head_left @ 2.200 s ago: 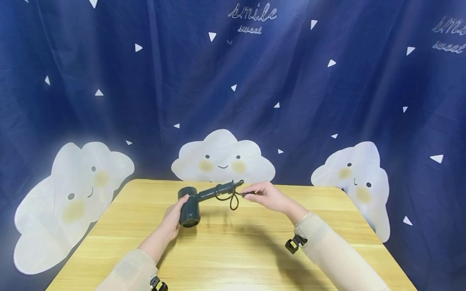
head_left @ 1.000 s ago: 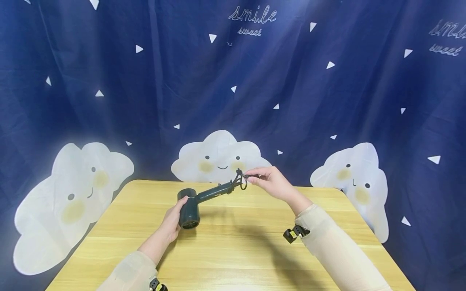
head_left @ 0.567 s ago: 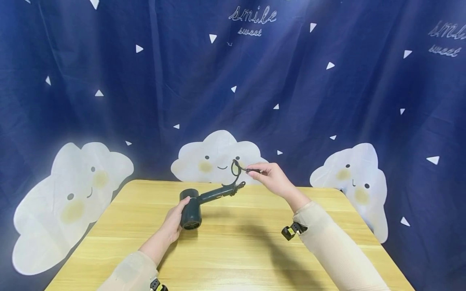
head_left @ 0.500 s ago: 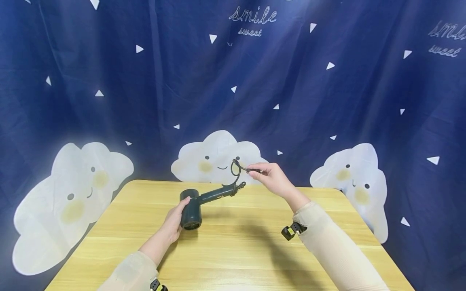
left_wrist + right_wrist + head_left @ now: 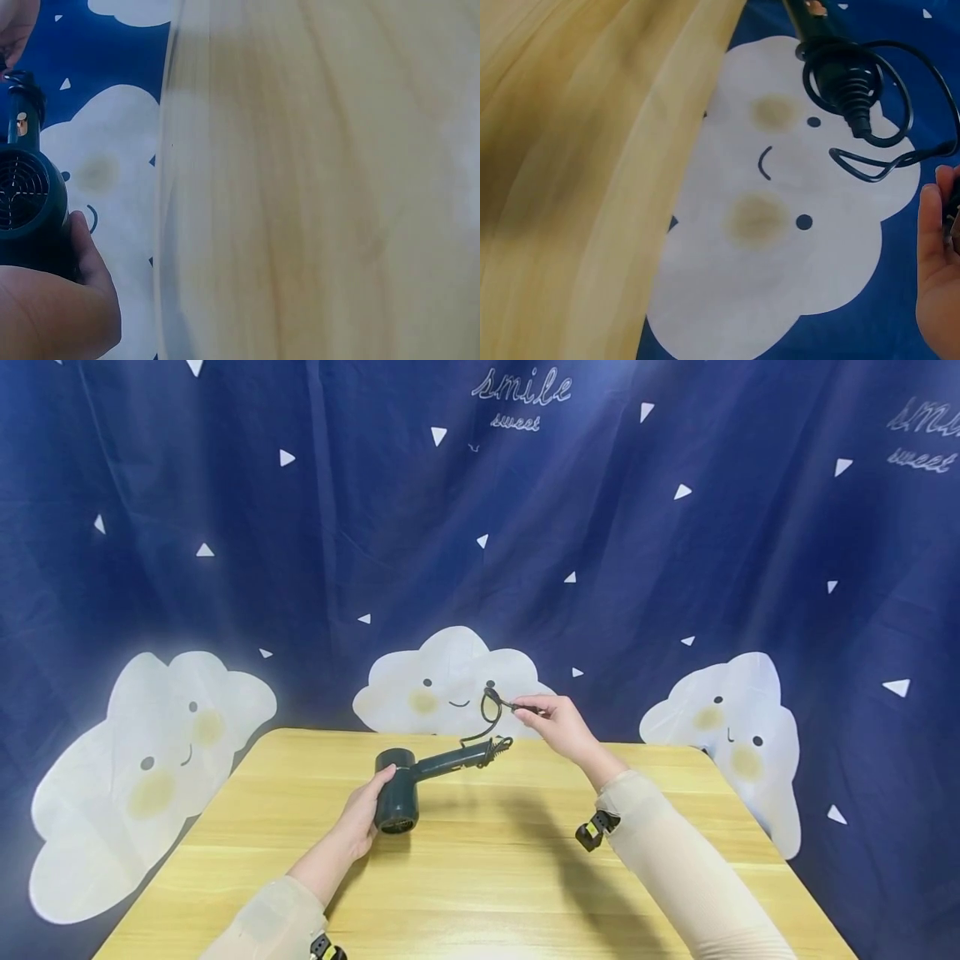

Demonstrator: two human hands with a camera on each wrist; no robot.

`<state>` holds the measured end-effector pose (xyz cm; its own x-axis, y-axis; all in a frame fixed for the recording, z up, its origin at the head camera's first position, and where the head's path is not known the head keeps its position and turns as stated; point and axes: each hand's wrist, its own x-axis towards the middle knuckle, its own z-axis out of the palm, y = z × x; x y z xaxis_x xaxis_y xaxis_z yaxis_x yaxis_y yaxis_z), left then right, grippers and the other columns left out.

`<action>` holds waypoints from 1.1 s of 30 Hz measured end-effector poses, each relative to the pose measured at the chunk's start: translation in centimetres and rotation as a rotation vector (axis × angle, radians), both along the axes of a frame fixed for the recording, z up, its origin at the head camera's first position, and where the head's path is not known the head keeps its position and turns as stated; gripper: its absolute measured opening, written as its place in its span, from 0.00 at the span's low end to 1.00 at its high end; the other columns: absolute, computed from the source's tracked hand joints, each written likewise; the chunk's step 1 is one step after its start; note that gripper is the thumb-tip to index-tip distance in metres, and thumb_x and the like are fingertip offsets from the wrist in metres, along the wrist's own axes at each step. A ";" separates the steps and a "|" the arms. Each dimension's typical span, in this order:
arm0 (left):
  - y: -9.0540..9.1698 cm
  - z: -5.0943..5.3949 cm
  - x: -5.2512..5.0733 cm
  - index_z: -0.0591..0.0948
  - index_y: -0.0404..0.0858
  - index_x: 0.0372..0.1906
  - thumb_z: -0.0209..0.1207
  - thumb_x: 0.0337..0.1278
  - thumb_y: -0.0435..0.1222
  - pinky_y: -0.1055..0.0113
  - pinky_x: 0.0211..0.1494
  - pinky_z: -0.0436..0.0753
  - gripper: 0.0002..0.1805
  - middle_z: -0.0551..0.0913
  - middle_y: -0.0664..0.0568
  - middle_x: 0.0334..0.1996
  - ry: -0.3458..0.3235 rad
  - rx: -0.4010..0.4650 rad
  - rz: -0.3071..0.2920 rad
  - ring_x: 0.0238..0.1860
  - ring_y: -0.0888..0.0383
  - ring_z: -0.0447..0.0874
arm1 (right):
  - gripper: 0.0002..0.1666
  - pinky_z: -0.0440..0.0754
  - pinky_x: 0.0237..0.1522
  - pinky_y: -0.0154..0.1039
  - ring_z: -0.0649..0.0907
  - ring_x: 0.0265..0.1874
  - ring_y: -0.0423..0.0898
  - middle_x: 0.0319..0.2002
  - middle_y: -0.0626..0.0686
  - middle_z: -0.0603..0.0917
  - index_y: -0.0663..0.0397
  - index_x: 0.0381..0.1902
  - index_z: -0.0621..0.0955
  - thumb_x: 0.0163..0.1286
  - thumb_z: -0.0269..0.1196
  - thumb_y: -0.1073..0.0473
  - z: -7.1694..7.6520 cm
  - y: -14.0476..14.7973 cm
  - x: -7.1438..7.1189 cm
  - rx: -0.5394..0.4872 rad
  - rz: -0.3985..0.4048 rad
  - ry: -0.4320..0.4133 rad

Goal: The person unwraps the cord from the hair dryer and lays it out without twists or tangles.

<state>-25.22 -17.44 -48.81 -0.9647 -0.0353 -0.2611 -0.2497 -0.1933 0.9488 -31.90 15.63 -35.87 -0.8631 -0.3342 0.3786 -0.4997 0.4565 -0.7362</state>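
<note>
A dark green hair dryer (image 5: 397, 797) is held above the table by my left hand (image 5: 358, 818), which grips its barrel with the thumb on the near side. Its handle (image 5: 450, 762) points right, with black cord (image 5: 907, 124) looped around the handle's end. My right hand (image 5: 558, 725) pinches the plug end of that cord, higher and to the right of the handle. Between handle and fingers the cord (image 5: 495, 718) rises in a loose loop. The left wrist view shows the dryer's round grille (image 5: 21, 191) and my left hand (image 5: 82, 307); in the right wrist view my right hand (image 5: 939, 277) is partly cut off.
A light wooden table (image 5: 465, 877) lies beneath both hands. Behind it hangs a dark blue curtain (image 5: 420, 568) with white triangles and smiling clouds. A small black device (image 5: 596, 831) is strapped at the right wrist, another (image 5: 326, 948) at the left.
My right hand has risen from near the handle's end, drawing part of the cord up into a loop. The dryer has shifted slightly right in my left hand.
</note>
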 end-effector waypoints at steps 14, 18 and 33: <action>0.2 -0.1 -0.1 0.69 0.30 0.67 0.58 0.63 0.60 0.68 0.46 0.84 0.42 0.85 0.50 0.42 0.009 0.024 -0.005 0.40 0.58 0.87 | 0.15 0.82 0.39 0.38 0.88 0.39 0.51 0.52 0.59 0.86 0.60 0.53 0.86 0.72 0.64 0.60 -1.5 -0.4 -1.1 0.004 -0.031 0.000; 0.2 -0.2 -0.1 0.70 0.30 0.66 0.58 0.63 0.61 0.68 0.46 0.84 0.42 0.85 0.51 0.41 0.013 0.023 -0.010 0.40 0.58 0.87 | 0.15 0.83 0.41 0.40 0.88 0.40 0.52 0.52 0.59 0.86 0.61 0.53 0.86 0.72 0.64 0.61 -2.1 -0.3 -1.5 0.014 -0.036 -0.014; 0.3 -0.2 0.0 0.70 0.29 0.66 0.57 0.63 0.60 0.68 0.47 0.84 0.42 0.85 0.48 0.43 0.018 0.024 -0.011 0.41 0.56 0.87 | 0.14 0.85 0.46 0.44 0.87 0.44 0.52 0.50 0.58 0.87 0.60 0.52 0.86 0.72 0.65 0.61 -4.8 -0.2 -2.0 0.041 -0.042 -0.010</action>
<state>-25.26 -17.11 -49.03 -0.9694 -0.0185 -0.2447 -0.2353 -0.2136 0.9482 -33.94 15.40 -40.72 -0.8803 -0.3129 0.3567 -0.4724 0.5068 -0.7211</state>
